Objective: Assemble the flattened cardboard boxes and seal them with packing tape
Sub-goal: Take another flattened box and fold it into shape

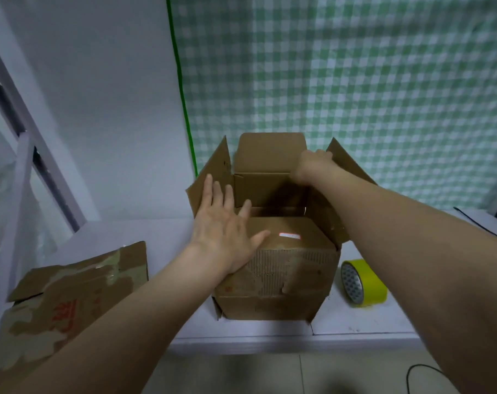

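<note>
A worn brown cardboard box (275, 268), its paper skin torn to bare corrugation, is standing open-topped on the white ledge (355, 322). The left hand (227, 223) is pressing flat, fingers spread wide, on the near flap, while the right hand (312, 166) is curling around the far right flap's edge. A glossy yellow tape roll (364, 282) is lying just right of the box, and a flattened box (70, 302) is lying to the left.

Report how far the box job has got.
Done: one cardboard box stands opened up. In hand: left hand lies flat on its near flap, right hand grips the far right flap. Left: taping; yellow tape roll sits untouched; flattened box waits.
</note>
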`<state>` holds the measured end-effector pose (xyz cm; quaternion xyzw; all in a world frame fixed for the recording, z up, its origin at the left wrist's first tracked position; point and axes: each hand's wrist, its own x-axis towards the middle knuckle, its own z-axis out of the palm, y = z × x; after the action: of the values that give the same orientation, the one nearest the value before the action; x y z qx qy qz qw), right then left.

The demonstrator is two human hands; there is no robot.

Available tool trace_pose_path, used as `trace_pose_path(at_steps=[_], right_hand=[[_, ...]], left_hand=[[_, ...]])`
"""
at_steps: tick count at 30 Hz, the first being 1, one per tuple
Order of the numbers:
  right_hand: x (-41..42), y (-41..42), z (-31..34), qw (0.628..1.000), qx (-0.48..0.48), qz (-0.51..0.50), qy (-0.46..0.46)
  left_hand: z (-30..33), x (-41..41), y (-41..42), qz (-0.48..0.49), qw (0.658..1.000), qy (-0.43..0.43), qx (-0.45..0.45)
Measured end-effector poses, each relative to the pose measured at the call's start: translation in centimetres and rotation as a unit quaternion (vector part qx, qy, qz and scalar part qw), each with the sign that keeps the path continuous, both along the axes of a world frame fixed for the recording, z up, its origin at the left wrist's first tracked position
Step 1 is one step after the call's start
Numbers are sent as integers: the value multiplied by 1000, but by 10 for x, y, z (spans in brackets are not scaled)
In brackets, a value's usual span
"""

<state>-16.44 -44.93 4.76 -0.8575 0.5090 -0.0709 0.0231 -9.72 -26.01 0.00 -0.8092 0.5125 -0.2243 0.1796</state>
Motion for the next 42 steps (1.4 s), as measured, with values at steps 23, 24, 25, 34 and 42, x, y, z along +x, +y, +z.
trace_pose_path(at_steps=[23, 24, 25, 34, 42], right_hand=[[59, 8, -26, 982, 19, 41, -182], [59, 14, -29, 995, 23, 48, -89], [58, 21, -32, 998, 31, 55, -20], [41, 38, -52, 987, 116, 108, 12], [22, 62, -39, 992, 84, 92, -33]], left_hand=[[-8, 10, 1, 3, 997, 53, -52], [-8, 8, 3, 0, 996, 61, -66], [-8, 6, 4, -12, 994, 67, -88], [-17, 15, 27, -190, 895, 69, -398], [-41, 37, 17, -147, 813, 466, -316]])
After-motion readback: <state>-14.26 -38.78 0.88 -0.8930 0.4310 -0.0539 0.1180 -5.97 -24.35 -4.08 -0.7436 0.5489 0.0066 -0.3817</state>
